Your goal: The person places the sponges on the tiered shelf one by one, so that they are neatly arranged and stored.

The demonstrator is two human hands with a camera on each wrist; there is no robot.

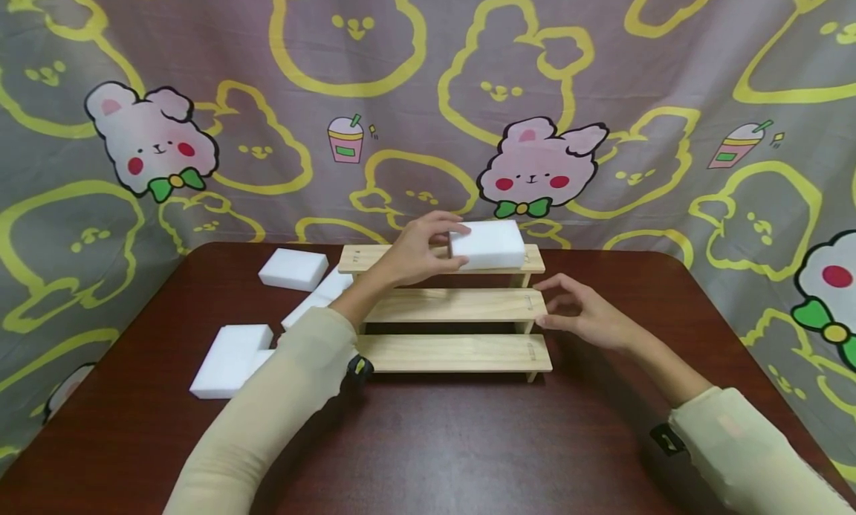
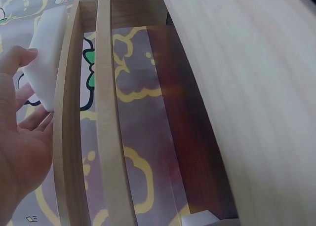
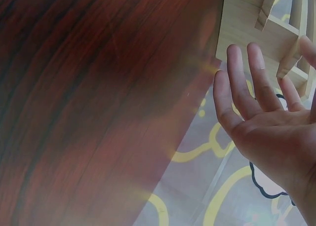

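Observation:
A white foam block (image 1: 491,241) lies on the top step of a three-tier wooden rack (image 1: 455,351), toward its right side. My left hand (image 1: 423,246) grips the block's left end, with the thumb in front and the fingers behind. In the left wrist view the thumb presses the white block (image 2: 49,56) beside the top board. My right hand (image 1: 588,314) is at the right end of the middle step, fingers loosely bent and holding nothing. In the right wrist view the right hand (image 3: 271,122) is spread beside the rack's side panel (image 3: 242,33); fingertip contact is unclear.
More white foam blocks lie left of the rack: one at the back (image 1: 293,268), a slanted one (image 1: 321,296) by the rack, and one nearer the front (image 1: 230,360) against another piece. The dark wooden table (image 1: 455,448) meets a patterned curtain (image 1: 401,128) behind.

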